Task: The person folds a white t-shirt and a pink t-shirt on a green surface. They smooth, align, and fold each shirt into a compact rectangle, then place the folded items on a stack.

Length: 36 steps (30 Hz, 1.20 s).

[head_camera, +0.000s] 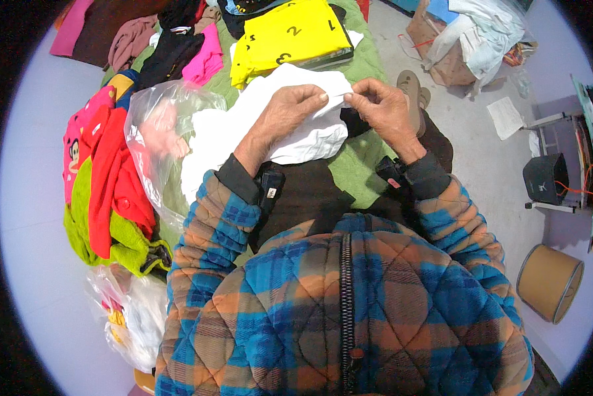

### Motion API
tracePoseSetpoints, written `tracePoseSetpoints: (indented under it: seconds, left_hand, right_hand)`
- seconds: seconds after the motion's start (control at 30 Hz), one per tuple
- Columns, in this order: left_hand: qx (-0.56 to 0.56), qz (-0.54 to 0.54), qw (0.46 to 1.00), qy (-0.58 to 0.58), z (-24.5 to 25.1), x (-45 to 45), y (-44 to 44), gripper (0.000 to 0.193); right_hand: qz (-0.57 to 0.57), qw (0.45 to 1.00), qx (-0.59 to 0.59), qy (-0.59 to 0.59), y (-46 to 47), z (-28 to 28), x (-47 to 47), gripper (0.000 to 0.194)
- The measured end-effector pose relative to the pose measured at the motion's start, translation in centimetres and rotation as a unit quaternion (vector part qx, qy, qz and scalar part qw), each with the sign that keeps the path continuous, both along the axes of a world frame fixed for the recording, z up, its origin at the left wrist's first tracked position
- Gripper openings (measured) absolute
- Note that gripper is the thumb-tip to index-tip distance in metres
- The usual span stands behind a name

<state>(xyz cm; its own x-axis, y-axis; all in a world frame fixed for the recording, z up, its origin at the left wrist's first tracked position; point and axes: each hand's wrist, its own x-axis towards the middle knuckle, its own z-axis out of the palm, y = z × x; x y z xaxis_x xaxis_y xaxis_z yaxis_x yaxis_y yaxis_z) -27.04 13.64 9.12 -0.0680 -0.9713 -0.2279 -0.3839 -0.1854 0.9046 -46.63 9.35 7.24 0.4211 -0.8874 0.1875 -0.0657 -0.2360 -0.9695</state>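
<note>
A white cloth garment point(227, 133) lies bunched over my lap and the green bedcover point(358, 168). My left hand point(296, 106) rests on it, thumb and fingers pinching a fold of the fabric. At the garment's right edge, my right hand point(378, 101) grips the cloth between thumb and forefinger. Just beyond the white garment sits a folded yellow garment point(296, 37) printed with black numerals. A clear plastic bag point(153, 143) with a pale pink cloth inside touches the white garment's left side.
Red point(120, 183), lime-green point(81, 237) and pink clothes are heaped at left, above another filled plastic bag point(138, 317). Black point(170, 54) and bright pink point(207, 57) garments lie at the upper left. On the floor at right are slippers point(409, 94), a cardboard box point(440, 54) and a brown cylindrical drum point(544, 282).
</note>
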Motion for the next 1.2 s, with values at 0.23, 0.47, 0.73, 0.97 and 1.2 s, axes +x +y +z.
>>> tracePoseSetpoints:
  seconds: [0.23, 0.47, 0.73, 0.97, 1.2]
  left_hand:
    - [-0.036, -0.017, 0.999, -0.010, 0.3, 0.2, -0.2, 0.025]
    - [-0.037, 0.056, 0.997, 0.042, 0.9, 1.4, -0.9, 0.019]
    - [-0.262, -0.063, 0.906, -0.327, 1.4, 2.9, -2.9, 0.027]
    - [-0.217, -0.163, 0.863, -0.427, 1.3, 3.4, -5.4, 0.025]
    - [-0.118, -0.239, 0.824, -0.499, 0.4, 0.8, -8.4, 0.020]
  right_hand:
    - [0.068, 0.985, 0.143, -0.073, -0.8, 0.1, -0.9, 0.012]
    - [0.054, 0.990, 0.103, -0.076, -0.9, 1.0, -1.7, 0.010]
    - [0.117, 0.988, -0.087, -0.053, -0.1, 0.5, -2.5, 0.007]
    - [0.102, 0.988, -0.113, -0.018, 1.8, -3.2, -2.8, 0.014]
    - [0.113, 0.989, -0.091, -0.012, 2.4, -5.5, -2.2, 0.013]
